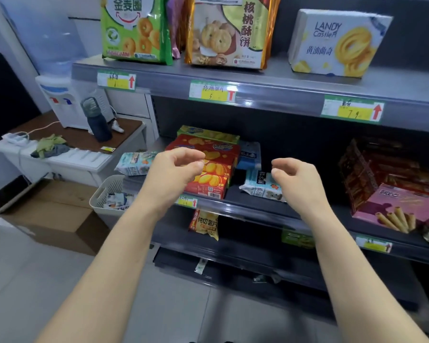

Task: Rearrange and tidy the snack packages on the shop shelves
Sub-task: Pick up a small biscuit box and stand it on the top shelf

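Both my hands reach toward the middle shelf (255, 210). My left hand (174, 169) hovers in front of the stacked red chip boxes (213, 179), fingers curled and apart, holding nothing. My right hand (295, 179) floats just right of a white-blue snack packet (260, 188) lying flat on the shelf, also empty. A green box (208, 133) tops the red stack. Another white-blue packet (134, 163) lies at the shelf's left end, and a blue packet (249, 154) stands behind the red boxes.
The top shelf holds a green cookie bag (136, 28), a gold walnut-cookie bag (230, 30) and a white Landy box (337, 43). Pink and brown wafer-roll boxes (394, 194) sit right. A chip bag (204, 224) hangs below. A white basket (109, 191) and cardboard box (57, 214) stand left.
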